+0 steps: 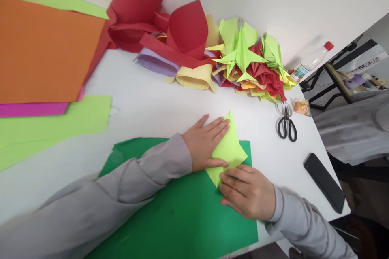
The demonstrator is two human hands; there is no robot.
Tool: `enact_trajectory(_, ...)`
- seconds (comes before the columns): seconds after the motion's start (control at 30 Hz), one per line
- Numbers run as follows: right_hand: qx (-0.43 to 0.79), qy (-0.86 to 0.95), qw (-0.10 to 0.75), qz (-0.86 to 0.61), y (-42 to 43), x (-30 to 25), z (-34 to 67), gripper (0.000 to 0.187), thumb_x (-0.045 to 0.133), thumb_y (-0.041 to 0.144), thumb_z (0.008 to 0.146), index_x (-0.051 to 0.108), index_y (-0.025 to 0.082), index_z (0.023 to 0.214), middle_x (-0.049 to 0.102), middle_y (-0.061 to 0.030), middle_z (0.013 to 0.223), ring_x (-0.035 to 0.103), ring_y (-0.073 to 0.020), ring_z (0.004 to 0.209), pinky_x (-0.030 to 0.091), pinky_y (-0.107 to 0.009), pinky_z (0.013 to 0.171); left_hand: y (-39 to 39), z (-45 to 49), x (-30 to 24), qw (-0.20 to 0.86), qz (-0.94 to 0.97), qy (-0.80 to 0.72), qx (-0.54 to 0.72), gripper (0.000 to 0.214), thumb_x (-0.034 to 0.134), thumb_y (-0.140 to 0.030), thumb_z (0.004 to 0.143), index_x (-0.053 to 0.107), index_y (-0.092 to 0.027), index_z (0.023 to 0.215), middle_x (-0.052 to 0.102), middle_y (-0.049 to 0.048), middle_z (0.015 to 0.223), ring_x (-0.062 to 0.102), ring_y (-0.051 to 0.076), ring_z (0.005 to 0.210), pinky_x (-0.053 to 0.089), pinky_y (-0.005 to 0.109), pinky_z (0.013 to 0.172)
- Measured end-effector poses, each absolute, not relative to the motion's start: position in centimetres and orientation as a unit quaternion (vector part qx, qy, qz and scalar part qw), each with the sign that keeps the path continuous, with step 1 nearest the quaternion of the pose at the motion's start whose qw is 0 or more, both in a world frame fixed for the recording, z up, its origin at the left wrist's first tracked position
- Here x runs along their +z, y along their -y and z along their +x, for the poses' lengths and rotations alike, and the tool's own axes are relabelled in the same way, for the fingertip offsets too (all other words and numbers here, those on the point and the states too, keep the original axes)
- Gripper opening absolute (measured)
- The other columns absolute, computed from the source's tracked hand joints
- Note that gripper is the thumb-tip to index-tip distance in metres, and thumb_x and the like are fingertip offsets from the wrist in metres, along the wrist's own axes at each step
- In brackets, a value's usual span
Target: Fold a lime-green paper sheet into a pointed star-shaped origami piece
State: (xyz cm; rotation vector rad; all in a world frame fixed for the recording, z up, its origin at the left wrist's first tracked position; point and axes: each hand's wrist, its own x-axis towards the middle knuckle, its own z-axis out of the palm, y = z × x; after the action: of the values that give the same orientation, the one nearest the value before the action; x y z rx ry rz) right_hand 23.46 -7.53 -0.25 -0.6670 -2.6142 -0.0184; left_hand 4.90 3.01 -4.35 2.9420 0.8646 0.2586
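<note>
Lime paper (229, 149) lies on green sheet (182, 210) at near side of counter (152, 105), already folded to pointed kite form, tip away from person. Left hand (203, 143) flat on it, fingers stretched, pressing. Right hand (247, 192) at lower corner, fingers bent; pinching or only pressing, cannot tell. Judged: first folds done, form not yet like finished figures in pile (252, 64), more folds left. Bottle (311, 60) label too small to read
</note>
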Motion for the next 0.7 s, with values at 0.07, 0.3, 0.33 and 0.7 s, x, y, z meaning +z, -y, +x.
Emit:
enact_trajectory(0.07,0.009,0.949,0.227,-0.219,7.57,-0.17,23.36,0.023,0.052,0.024,0.094,0.067,0.007,0.089,0.073,-0.0104,0.088,0.064,-0.0187,0.084,0.052,-0.031,0.073,-2.98,4.92,-4.25,0.035,0.955,-0.285,0.078,0.09,0.034,-0.073,0.083,0.033,-0.006,0.143,0.026,0.0172,0.152,0.022,0.03,0.141,0.004,0.051,0.113)
enact_trajectory(0.3,0.033,0.945,0.25,-0.208,7.53,-0.23,23.37,0.023,0.049,0.023,0.095,0.066,0.007,0.091,0.073,-0.0093,0.086,0.064,-0.0177,0.087,0.052,-0.03,0.075,-2.88,5.0,-3.82,0.042,0.953,-0.293,0.067,0.09,0.031,-0.074,0.083,0.033,-0.007,0.143,0.024,0.0154,0.153,0.022,0.029,0.142,0.003,0.05,0.113)
enact_trajectory(0.33,0.029,0.942,0.253,-0.218,7.53,-0.31,23.41,0.022,0.05,0.022,0.095,0.065,0.007,0.093,0.073,-0.01,0.088,0.064,-0.0184,0.089,0.051,-0.031,0.075,-2.88,5.0,-3.8,0.042,0.953,-0.293,0.067,0.09,0.031,-0.074,0.083,0.033,-0.007,0.143,0.024,0.0155,0.153,0.022,0.029,0.141,0.004,0.05,0.113)
enact_trajectory(0.7,0.018,0.943,0.234,-0.236,7.64,-0.6,23.26,0.022,0.053,0.024,0.093,0.066,0.007,0.085,0.073,-0.0105,0.091,0.062,-0.0198,0.086,0.049,-0.032,0.065,-2.94,4.93,-3.95,0.037,0.955,-0.288,0.068,0.09,0.032,-0.073,0.083,0.032,-0.006,0.143,0.024,0.0164,0.153,0.021,0.03,0.142,0.005,0.051,0.113)
